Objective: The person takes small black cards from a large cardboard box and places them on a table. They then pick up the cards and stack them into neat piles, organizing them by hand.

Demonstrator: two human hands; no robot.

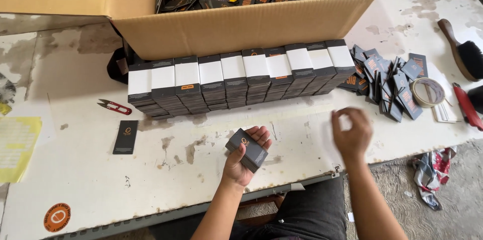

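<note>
My left hand holds a small stack of dark cards, palm up, above the front edge of the white table. My right hand hovers to the right, blurred, fingers curled, with a pale strip that I cannot make out at its fingertips. Behind both hands runs a row of banded card stacks, each wrapped in a white paper band. A loose pile of dark cards lies at the right end of that row.
An open cardboard box full of loose dark cards stands at the back. Red thread snips and a single dark card lie left. A tape roll, brush and red knife lie right.
</note>
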